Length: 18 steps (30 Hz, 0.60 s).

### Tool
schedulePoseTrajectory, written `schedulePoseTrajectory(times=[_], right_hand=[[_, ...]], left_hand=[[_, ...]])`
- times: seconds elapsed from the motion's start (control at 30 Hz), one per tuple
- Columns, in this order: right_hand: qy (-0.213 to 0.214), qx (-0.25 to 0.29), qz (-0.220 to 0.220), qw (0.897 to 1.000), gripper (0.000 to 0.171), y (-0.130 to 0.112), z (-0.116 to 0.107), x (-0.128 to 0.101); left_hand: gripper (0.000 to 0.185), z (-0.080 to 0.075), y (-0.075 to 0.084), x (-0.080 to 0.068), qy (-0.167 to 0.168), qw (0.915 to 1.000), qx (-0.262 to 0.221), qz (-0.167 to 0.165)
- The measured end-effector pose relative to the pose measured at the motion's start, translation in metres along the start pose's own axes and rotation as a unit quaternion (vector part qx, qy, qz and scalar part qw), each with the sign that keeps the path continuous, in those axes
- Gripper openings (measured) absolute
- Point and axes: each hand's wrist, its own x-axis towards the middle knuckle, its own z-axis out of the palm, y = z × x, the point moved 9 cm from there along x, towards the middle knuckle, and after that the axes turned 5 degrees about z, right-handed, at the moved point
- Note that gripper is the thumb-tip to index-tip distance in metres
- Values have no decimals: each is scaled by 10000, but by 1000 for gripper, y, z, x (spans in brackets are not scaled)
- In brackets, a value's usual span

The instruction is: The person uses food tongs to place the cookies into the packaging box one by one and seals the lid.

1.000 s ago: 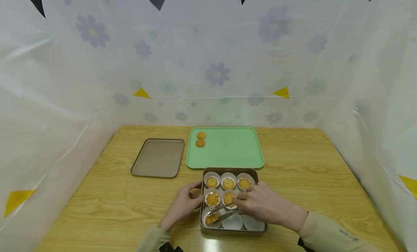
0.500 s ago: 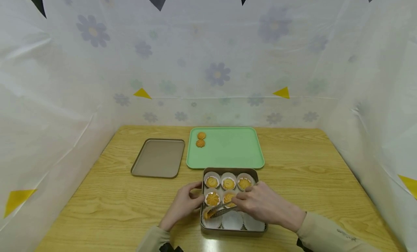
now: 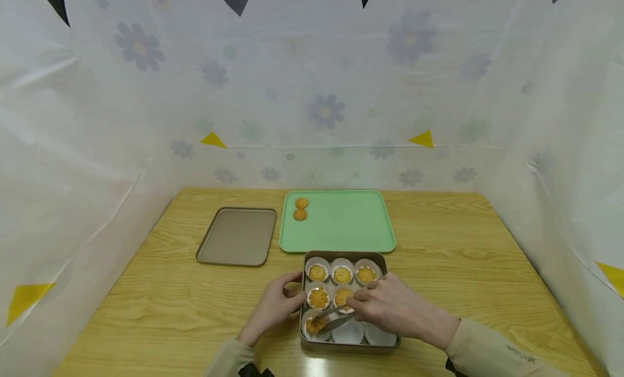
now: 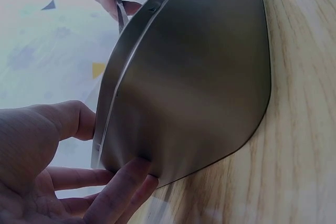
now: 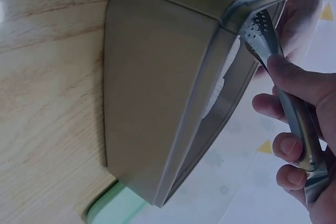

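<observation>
Tray (image 3: 236,236), brown and flat, lies leftmost, apart from the left hand (image 3: 278,305), whose fingers press against the side of the box (image 3: 350,346). In its near-left paper cup (image 3: 309,315), the cookie (image 3: 314,326) sits lower than half a second ago and the tips of the tongs (image 3: 336,324) have spread, so it seems let down; whether they touch it, I cannot tell. A neighbouring cookie (image 3: 318,298) and the box's wall crowd the tips. Beyond lies the green tray (image 3: 351,225) with two cookies (image 3: 299,214); at right, the right hand (image 3: 390,304) grips the tongs, fingers curled round them.
</observation>
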Motion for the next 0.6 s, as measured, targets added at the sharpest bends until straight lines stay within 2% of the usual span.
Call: schedulePoseTrajectory(times=[0.23,0.37,0.43,0.53,0.6], right_hand=[[-155,339,139,9992,37,7,-4,0],[-206,1044,285,9939,40,20,-5,-3],[-310,1571,411,9862,38,29,-4,-4],[-473,2296,736,9694,34,50,0,-6],[-722,2832,1158,9493,34,70,5,-6]], left_hand=[[56,-2,1,0,45,10000,-50,10],[56,-2,2,-1,64,10000,-31,38],[57,-2,3,-1,54,10000,-13,39],[57,-1,3,-1,23,10000,-6,22],[57,-1,3,-1,15,10000,-53,16]])
